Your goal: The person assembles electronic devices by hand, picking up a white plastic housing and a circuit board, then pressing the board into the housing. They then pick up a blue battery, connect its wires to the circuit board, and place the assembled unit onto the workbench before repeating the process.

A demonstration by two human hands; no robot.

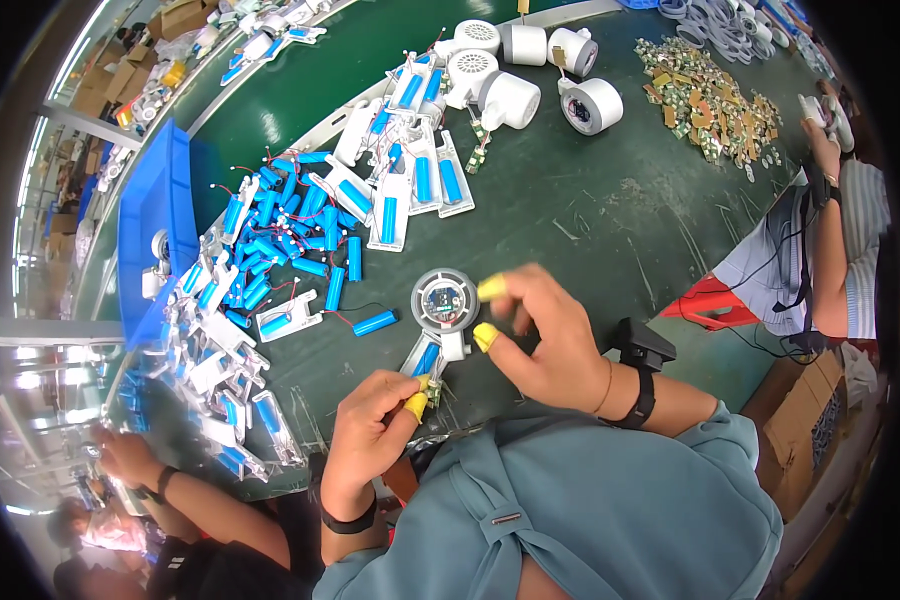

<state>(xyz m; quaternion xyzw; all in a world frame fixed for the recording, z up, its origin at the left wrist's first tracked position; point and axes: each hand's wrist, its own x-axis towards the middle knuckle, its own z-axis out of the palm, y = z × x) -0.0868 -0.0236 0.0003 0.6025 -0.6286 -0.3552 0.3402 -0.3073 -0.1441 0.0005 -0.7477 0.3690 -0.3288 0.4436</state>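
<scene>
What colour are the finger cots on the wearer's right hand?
Yellow: the finger cots on the right hand show best in the head view.

one central grey-ringed unit point(444, 301), two vented heads point(471, 67), four white cylinders point(516, 100)

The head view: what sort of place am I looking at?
Probably a small-electronics assembly workshop: heaped blue cylinders with wires, likely batteries, lie on a green bench, with a pile of small circuit boards and several white round casings beyond.
</scene>
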